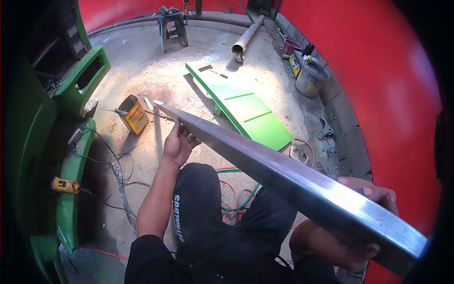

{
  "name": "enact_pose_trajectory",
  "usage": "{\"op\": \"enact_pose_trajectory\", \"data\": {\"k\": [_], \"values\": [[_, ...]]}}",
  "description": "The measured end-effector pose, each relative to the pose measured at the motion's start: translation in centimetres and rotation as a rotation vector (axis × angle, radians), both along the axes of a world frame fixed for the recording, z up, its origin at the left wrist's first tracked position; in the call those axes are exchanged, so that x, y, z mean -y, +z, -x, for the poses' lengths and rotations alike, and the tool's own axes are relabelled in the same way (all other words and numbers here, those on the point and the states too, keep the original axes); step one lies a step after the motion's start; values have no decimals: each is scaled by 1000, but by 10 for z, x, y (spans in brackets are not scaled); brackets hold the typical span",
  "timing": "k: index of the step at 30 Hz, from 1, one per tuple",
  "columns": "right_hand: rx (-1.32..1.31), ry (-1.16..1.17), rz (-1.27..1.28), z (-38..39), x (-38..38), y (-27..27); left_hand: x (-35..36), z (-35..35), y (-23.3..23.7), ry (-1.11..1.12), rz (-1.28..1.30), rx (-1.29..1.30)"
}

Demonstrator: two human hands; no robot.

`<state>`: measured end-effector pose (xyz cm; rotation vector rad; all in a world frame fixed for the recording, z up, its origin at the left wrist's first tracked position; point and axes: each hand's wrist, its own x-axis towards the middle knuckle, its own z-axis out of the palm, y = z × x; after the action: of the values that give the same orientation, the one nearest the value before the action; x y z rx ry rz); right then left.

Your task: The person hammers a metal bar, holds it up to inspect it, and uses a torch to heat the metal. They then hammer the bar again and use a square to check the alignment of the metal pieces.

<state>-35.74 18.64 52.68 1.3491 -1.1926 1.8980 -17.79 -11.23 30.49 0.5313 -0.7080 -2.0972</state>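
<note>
A long rectangular metal tube (283,175) slants across my lap, its near end large at the lower right and its far end narrowing toward the upper left. My left hand (178,146) supports it near the far end, thumb against the near side and fingers curled beneath. Close to the near end, my right hand (378,193) wraps around the tube from below; its fingertips show over the far edge and part of the hand is hidden behind the metal. A thin dark rod (158,115) overlaps the tube beside my left thumb.
A green metal panel (246,106) lies ahead with a screwdriver-like tool (218,74) on it. Left are a yellow can (135,116), a yellow power tool (65,185) and cables. Hoses (231,207) run between my legs. Beyond are a stool (172,29), pipe (248,34) and bucket (312,79).
</note>
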Motion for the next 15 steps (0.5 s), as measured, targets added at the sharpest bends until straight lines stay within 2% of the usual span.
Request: {"op": "enact_pose_trajectory", "data": {"k": [2, 4, 5, 7, 9, 11, 12, 13, 14, 15], "values": [[35, 59, -159, -1, -11, -8, -19, 13, 37, 123, -96, 13], [63, 122, -325, -3, -16, -19, -9, 24, 24, 202, -130, -29], [59, 137, -290, 0, -14, -24, -12, 30, 36, 227, -148, -6], [-178, 134, -369, 10, -7, -31, 14, 34, 21, 210, -138, -46], [-232, 151, -354, -7, 9, -30, 43, 39, 8, 223, -134, -18], [-387, 132, -263, -17, 34, -43, 81, 41, -6, 283, -25, 49], [-479, 35, -203, -26, 49, -54, 76, 41, 2, 272, -17, 50], [-317, 217, -174, -38, 62, -71, 68, 42, 15, 252, 7, 89], [-197, 301, -202, -49, 67, -78, 63, 39, 20, 237, 21, 135], [-225, 278, -231, -51, 77, -88, 77, 37, -1, 228, -19, 47]]}}
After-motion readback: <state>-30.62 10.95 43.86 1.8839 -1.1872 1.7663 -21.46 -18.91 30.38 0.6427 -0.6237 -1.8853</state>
